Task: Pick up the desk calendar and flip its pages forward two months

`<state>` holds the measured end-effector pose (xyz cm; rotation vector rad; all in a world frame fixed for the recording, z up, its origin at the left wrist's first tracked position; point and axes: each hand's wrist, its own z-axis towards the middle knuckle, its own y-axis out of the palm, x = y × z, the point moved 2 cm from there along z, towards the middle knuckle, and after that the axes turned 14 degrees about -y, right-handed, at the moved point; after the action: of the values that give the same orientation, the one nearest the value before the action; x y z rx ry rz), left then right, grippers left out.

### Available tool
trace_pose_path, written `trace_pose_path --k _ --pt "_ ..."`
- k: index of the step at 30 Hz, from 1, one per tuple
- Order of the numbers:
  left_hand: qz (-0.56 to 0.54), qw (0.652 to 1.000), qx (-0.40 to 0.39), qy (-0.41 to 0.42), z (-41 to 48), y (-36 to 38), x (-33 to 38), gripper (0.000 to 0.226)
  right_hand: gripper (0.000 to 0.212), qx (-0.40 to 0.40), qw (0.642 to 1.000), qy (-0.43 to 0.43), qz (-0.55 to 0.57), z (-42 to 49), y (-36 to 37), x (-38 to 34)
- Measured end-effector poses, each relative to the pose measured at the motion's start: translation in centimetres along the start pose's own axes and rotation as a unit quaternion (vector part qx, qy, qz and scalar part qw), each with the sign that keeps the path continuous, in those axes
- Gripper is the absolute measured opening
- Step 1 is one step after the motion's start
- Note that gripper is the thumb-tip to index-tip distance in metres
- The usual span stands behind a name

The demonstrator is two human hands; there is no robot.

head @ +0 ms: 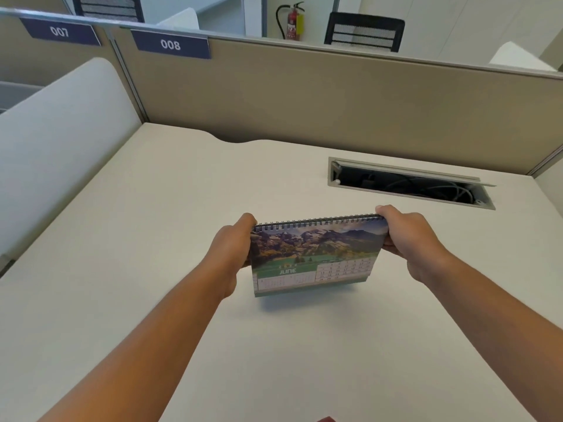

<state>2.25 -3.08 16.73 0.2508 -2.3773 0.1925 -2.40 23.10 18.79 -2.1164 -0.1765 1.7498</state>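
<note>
Head view: left hand fingers hidden behind desk calendar.

Calendar above desk, between hands

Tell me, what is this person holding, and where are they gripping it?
A spiral-bound desk calendar showing June, lifted above the desk. The left hand grips its left edge and the right hand its right edge, near the top by the spiral.

Desk calendar: mountain photo, green JUNE band, black spiral, perhaps teal base.
</note>
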Motion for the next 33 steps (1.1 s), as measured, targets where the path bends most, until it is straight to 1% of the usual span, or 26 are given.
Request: trace_pose_path --k 4,6,8,10,12,15,19,23,26,28,30,33 --pt "0.009 0.999 0.032 0.019 3.4 -0.5 3.8 0.035 0.047 -0.007 0.999 -0.032 -0.028 4.4 1.9 -1.4" --pt "0.018 0.998 0.053 0.03 5.1 -0.8 5.8 0.046 0.055 -0.022 0.998 -0.053 -0.037 6.6 3.0 -2.3" --pt "0.051 0.996 0.068 0.04 6.9 -0.9 7.7 0.055 0.052 -0.041 0.995 -0.078 -0.047 9.0 4.4 -3.3" --pt "0.093 0.991 0.08 0.055 8.7 -0.9 9.3 0.055 0.046 -0.052 0.991 -0.108 -0.058 11.5 5.8 -4.2" --pt "0.119 0.987 0.086 0.073 10.5 -0.8 10.4 0.052 0.048 -0.061 0.985 -0.137 -0.081 14.0 6.9 -4.6" --pt "0.129 0.981 0.102 0.107 12.8 -0.6 11.5 0.05 0.049 -0.063 0.976 -0.164 -0.131 17.1 8.4 -4.9" --pt "0.14 0.971 0.13 0.143 14.6 0.1 12.2 0.056 0.049 -0.069 0.973 -0.163 -0.151 20.0 9.9 -4.4" --pt "0.131 0.969 0.141 0.156 15.6 0.3 11.8 0.053 0.06 -0.083 0.974 -0.15 -0.149 21.0 10.6 -3.5" --pt "0.13 0.974 0.123 0.136 16.3 0.4 10.4 0.051 0.064 -0.101 0.977 -0.137 -0.126 20.9 10.9 -2.3" --pt "0.127 0.979 0.103 0.119 16.6 0.2 9.0 0.053 0.063 -0.11 0.977 -0.139 -0.119 20.6 11.0 -1.2" --pt "0.125 0.981 0.095 0.116 16.6 0.2 8.2 0.058 0.064 -0.114 0.976 -0.141 -0.124 20.3 11.1 -0.5" --pt "0.113 0.983 0.088 0.116 16.6 0.3 7.8 0.058 0.066 -0.122 0.975 -0.137 -0.125 20.0 11.1 0.0"
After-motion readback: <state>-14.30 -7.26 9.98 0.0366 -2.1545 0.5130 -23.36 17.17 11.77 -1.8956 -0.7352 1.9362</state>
